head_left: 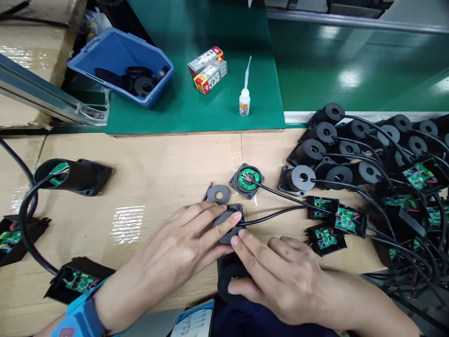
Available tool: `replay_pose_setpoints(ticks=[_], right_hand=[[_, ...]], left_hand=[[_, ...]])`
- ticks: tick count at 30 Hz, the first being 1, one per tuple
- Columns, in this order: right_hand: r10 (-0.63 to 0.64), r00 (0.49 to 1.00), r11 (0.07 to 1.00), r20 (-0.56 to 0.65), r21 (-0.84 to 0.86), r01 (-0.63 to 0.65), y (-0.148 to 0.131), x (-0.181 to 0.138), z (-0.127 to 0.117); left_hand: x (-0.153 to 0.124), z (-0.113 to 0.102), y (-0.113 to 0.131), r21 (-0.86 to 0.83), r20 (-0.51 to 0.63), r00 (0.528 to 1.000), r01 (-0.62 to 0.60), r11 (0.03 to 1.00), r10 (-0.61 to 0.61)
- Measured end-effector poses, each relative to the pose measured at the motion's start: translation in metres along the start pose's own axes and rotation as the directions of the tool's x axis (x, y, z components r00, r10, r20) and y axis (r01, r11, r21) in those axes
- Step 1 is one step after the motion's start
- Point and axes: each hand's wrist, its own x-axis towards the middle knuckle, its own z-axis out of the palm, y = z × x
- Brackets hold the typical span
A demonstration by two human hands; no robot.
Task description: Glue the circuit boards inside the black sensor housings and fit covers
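A: ok so where's the part being worked on?

B: It's a dark disc (226,237) with a black cable (270,216), around the middle of the surface (164,166) left to right and nearer the near edge than the far one. Cable heads off toward the right edge.

A: And the hands?

B: Left hand (191,238) has its fingers laid over the top of the disc, thumb down by the near side. Honestly can't tell if that grip is pinching or just pressing. Right hand (280,271) has its grip around a black cylinder (225,278) by the near edge, thumb at the rim, fingertips just beside the disc.

A: Anything else close by?

B: Grey washer (211,193) just beyond the disc, then a flanged piece with a round green circuit board (249,180). Black housings (345,173) crowd the right edge, with small black cases (351,221) nearby. Another housing (82,175) lies on its side toward the left edge.

A: Past the far edge?

B: Green board (210,114): blue bin (159,91) at its left edge, two small boxes (209,70) mid-board, white bottle (244,102) toward the right front corner.
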Motion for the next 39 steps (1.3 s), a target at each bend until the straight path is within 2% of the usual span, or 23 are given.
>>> replay_pose_setpoints(ticks=[2, 6, 9, 12, 14, 17, 21, 25, 29, 33, 35, 39], right_hand=[[0.017, 1.0, 1.0, 0.002, 0.01, -0.017, 0.003, 0.006, 0.006], [-0.027, 0.999, 0.999, 0.016, -0.042, 0.028, -0.002, 0.005, 0.017], [-0.054, 0.997, 0.996, 0.049, -0.069, 0.057, -0.005, 0.003, 0.018], [-0.053, 0.995, 0.996, 0.087, -0.07, 0.059, -0.004, 0.005, 0.015], [-0.041, 0.992, 0.997, 0.116, -0.06, 0.048, -0.002, 0.007, 0.013], [-0.036, 0.99, 0.998, 0.139, -0.044, 0.042, -0.002, 0.008, 0.012], [-0.027, 0.989, 0.999, 0.148, -0.042, 0.034, -0.003, 0.005, 0.014], [-0.023, 0.99, 0.998, 0.14, -0.06, 0.032, -0.004, 0.003, 0.014], [-0.032, 0.99, 0.997, 0.139, -0.066, 0.042, -0.002, 0.006, 0.013], [-0.036, 0.99, 0.998, 0.138, -0.042, 0.042, -0.001, 0.007, 0.013], [-0.037, 0.988, 0.999, 0.148, -0.034, 0.042, -0.001, 0.005, 0.014], [-0.03, 0.986, 0.999, 0.162, -0.028, 0.035, -0.002, 0.003, 0.014]], left_hand=[[-0.003, 0.002, 0.002, 0.008, 0.016, 1.0, -0.007, 1.0, 0.006], [-0.007, 0.002, 0.002, 0.022, 0.05, 0.999, 0.008, 1.0, -0.009], [-0.007, -0.002, -0.002, -0.142, 0.098, 0.995, 0.045, 0.989, -0.031], [-0.005, 0.001, -0.004, -0.392, 0.126, 0.981, 0.186, 0.901, -0.148], [-0.004, 0.01, -0.003, -0.492, 0.088, 0.96, 0.273, 0.826, -0.265], [-0.003, 0.026, 0.001, -0.53, -0.006, 0.953, 0.255, 0.808, -0.304], [-0.003, 0.031, 0.003, -0.45, -0.102, 0.961, 0.186, 0.874, -0.257], [-0.005, 0.024, 0.003, -0.214, -0.16, 0.966, 0.168, 0.962, -0.204], [-0.004, 0.022, 0.002, -0.07, -0.121, 0.977, 0.168, 0.983, -0.176], [-0.001, 0.021, -0.013, -0.173, -0.102, 0.973, 0.187, 0.967, -0.207], [-0.001, 0.018, -0.025, -0.162, -0.096, 0.974, 0.189, 0.969, -0.206], [0.002, 0.01, -0.042, 0.132, -0.015, 0.99, 0.139, 0.981, -0.138]])
